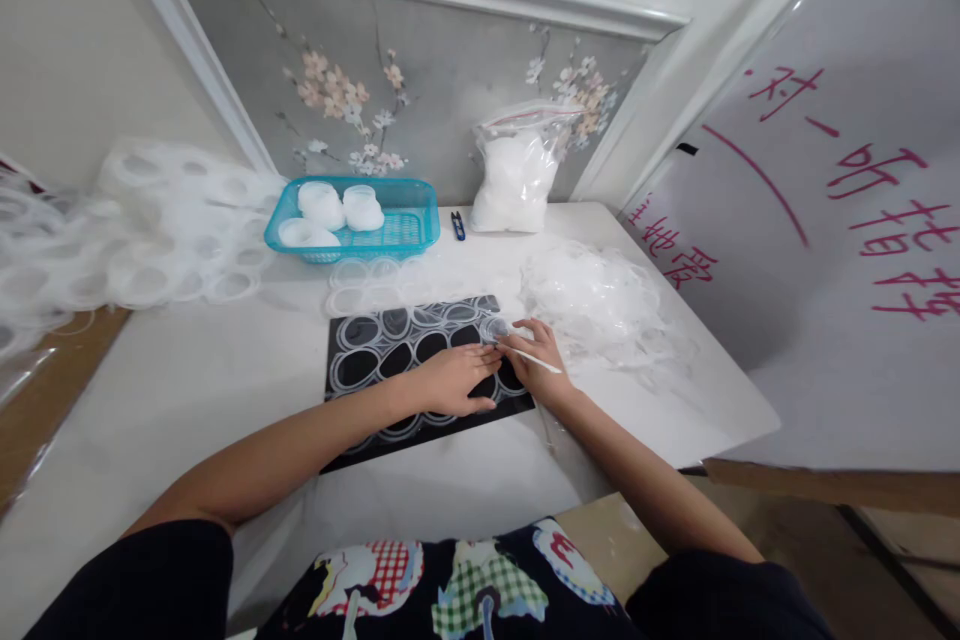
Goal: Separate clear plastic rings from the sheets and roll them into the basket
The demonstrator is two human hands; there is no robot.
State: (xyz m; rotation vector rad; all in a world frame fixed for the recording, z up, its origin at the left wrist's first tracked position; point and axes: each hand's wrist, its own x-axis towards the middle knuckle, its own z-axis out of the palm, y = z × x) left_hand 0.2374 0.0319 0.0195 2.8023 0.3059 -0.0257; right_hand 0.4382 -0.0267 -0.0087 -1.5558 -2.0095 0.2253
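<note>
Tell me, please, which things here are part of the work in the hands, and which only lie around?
In use:
left hand, pressing the clear ring sheet
black mat
right hand, holding a thin white tool

Lying about:
blue basket
zip bag
small snips
scrap plastic pile

1 basket (420,220), 3 cup stacks (321,204), 1 bag (514,175), 1 snips (457,225)

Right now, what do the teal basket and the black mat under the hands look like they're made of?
Teal basket: likely moulded plastic, translucent and glossy, with slotted walls. Black mat: flat, thin sheet with slight sheen, possibly rubber or plastic; hard to tell. Clear ring sheet on it looks like thin transparent plastic.
</note>
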